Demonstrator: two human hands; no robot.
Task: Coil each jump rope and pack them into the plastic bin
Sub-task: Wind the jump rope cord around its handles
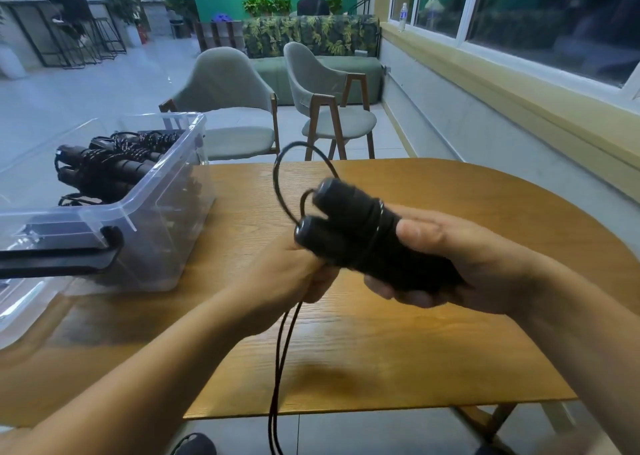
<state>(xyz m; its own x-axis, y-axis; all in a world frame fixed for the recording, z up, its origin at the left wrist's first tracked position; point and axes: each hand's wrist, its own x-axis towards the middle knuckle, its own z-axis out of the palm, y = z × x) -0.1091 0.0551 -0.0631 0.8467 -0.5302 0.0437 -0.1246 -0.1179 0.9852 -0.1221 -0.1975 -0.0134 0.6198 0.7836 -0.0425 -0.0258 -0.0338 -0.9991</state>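
Note:
My right hand (450,267) grips the two black handles (353,229) of a jump rope side by side above the wooden table (450,205). A few turns of thin black cord are wound round the handles. My left hand (291,274) sits just below their front ends and pinches the cord (282,357), which hangs down in two strands past the table's near edge. One loop of cord arcs up above the handles. The clear plastic bin (156,212) stands at the table's left and holds several coiled black jump ropes (114,164).
The bin's clear lid (20,309) with a black latch lies by its near side at the left edge. Two grey chairs (228,108) stand behind the table. A wall with windows runs along the right. Two people are far off in the room.

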